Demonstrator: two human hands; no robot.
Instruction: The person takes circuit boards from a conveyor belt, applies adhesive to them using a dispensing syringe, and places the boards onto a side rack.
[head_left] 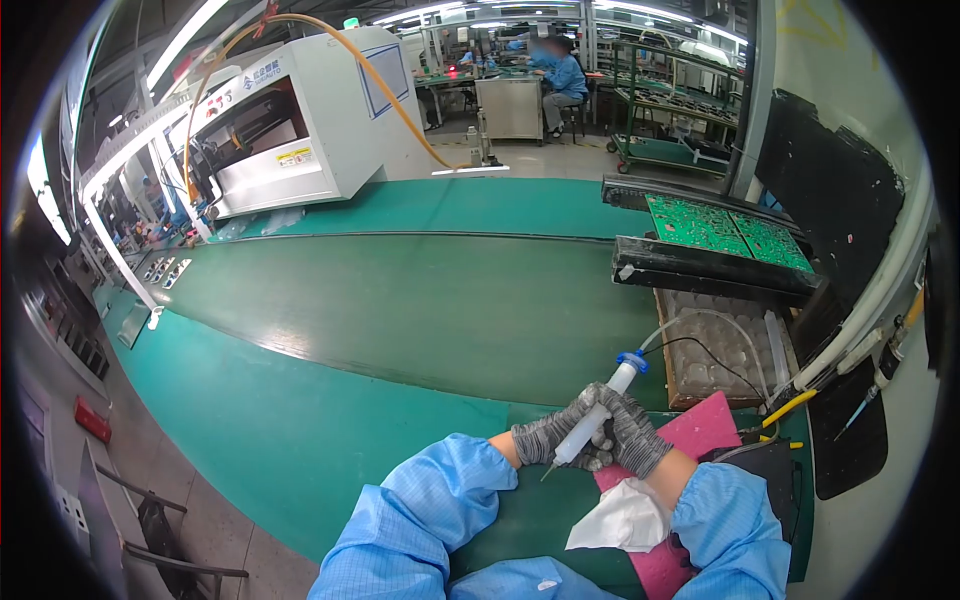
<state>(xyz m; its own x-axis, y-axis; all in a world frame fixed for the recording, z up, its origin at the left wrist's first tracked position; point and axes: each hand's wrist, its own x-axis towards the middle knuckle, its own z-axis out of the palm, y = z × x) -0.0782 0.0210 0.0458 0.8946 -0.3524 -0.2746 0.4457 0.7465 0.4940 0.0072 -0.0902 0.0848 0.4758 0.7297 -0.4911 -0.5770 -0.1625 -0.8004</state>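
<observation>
A white dispensing syringe [579, 437] is held at a slant in front of me, its thin needle pointing down to the left. Its blue cap [631, 360] is at the upper end, with a clear tube leading off to the right. In a grey striped glove, my left hand [551, 436] is closed at the barrel's left side. My right hand [637, 434], gloved alike, wraps the barrel from the right. Some fingers overlap and are partly hidden. Under my right wrist lie a crumpled white wipe [622, 517] and a pink cloth [702, 425].
Green circuit boards [700, 225] sit on a black rail [715, 270] at the right. Below it is a tray with round pockets [710, 350]. A dark green conveyor belt [430, 305] runs left past a white machine [330, 130]. A person [565, 80] sits far behind.
</observation>
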